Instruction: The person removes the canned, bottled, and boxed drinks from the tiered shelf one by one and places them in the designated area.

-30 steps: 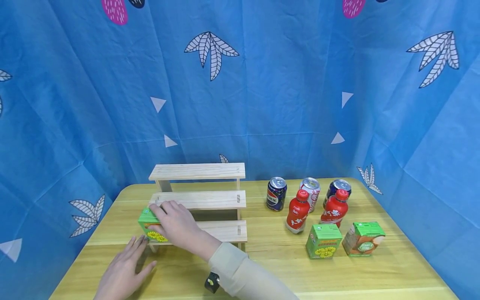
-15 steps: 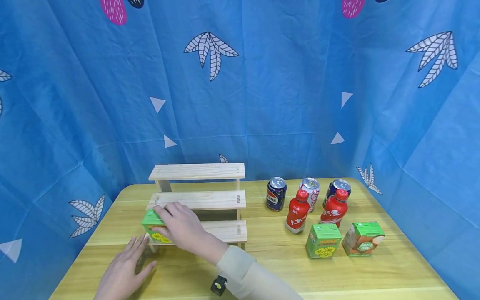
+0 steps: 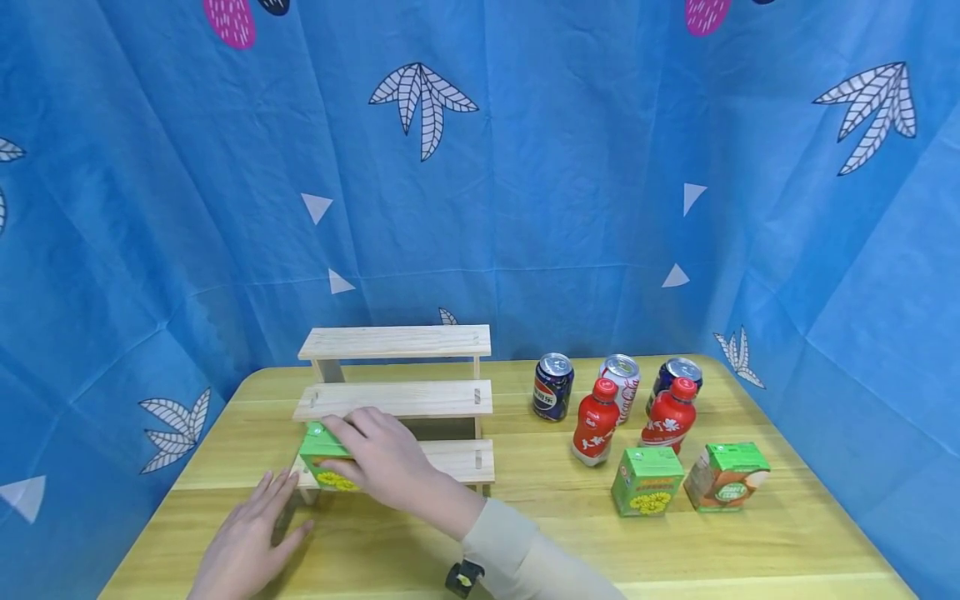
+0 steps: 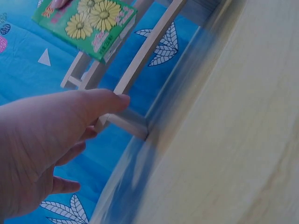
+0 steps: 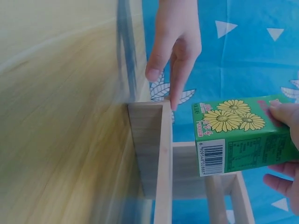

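My right hand (image 3: 397, 458) grips a small green drink carton (image 3: 318, 454) with yellow flowers printed on it, fingers over its top and thumb on the front. The carton hangs near the left end of the lowest board (image 3: 453, 461) of a three-step wooden shelf; a gap shows between its base and that board in the right wrist view. A barcode on the carton (image 5: 212, 157) faces the right wrist camera. My left hand (image 3: 251, 533) lies with straight fingers at the shelf's front left corner, fingertips (image 5: 174, 105) right at the board's end, thumb spread apart.
The shelf's middle board (image 3: 405, 400) and top board (image 3: 397, 342) rise behind. To the right stand several cans, such as a Pepsi can (image 3: 552, 387), two red bottles (image 3: 596, 423), another green carton (image 3: 648, 483) and a brown-and-green carton (image 3: 727, 477). A blue curtain (image 3: 525, 208) hangs behind.
My right hand has shifted slightly to the right and toward me, carrying the carton along the lowest board. The left hand stays in place.
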The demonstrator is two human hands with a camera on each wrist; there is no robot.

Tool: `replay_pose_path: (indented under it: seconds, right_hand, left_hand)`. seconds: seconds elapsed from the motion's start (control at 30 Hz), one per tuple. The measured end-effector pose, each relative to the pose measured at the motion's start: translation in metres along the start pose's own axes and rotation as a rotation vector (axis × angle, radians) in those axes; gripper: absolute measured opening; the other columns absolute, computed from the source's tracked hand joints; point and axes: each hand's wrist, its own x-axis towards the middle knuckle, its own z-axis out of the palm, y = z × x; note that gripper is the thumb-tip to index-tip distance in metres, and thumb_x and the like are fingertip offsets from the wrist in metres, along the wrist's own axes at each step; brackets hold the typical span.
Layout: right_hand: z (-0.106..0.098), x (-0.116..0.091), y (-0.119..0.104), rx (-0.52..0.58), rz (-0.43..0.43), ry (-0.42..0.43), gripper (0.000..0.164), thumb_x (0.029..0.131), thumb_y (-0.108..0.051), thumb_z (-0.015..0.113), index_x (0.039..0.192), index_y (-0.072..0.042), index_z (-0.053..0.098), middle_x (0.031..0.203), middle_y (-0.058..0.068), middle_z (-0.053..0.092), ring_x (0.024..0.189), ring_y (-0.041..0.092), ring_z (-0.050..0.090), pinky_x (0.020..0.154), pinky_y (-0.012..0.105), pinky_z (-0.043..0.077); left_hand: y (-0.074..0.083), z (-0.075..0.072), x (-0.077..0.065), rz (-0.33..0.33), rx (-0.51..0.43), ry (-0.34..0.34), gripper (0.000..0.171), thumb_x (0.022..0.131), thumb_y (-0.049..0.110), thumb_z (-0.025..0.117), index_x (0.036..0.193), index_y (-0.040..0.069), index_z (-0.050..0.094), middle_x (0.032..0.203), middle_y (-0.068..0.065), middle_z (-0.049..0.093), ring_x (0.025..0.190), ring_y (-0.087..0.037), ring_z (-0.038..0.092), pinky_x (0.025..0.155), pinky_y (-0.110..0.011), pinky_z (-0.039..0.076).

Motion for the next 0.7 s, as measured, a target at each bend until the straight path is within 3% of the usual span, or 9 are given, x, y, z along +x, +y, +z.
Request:
replay_pose_path:
  seconds: [0.27, 0.7]
  right_hand:
    - [-0.019, -0.013, 0.006, 0.087, 0.011, -0.014, 0.054, 0.092, -0.045, 0.063, 0.136, -0.015, 0.055, 0.111, -0.005, 0.062, 0.103, 0.007, 0.059, 0.087, 0.018, 0.051]
    - [-0.042, -0.042, 0.022, 0.111, 0.003, 0.012, 0.054, 0.089, -0.042, 0.068, 0.134, -0.015, 0.056, 0.107, -0.005, 0.061, 0.100, 0.008, 0.058, 0.087, 0.021, 0.052]
  left_hand:
    - [0.000, 0.000, 0.000, -0.006, -0.004, 0.002, 0.079, 0.087, 0.051, 0.066, 0.144, 0.001, 0.044, 0.151, -0.025, 0.040, 0.138, -0.048, 0.035, 0.104, -0.070, 0.035]
    - [0.001, 0.000, -0.001, -0.001, -0.003, 0.022, 0.079, 0.087, 0.051, 0.066, 0.145, 0.002, 0.043, 0.151, -0.025, 0.039, 0.138, -0.049, 0.035, 0.105, -0.070, 0.034]
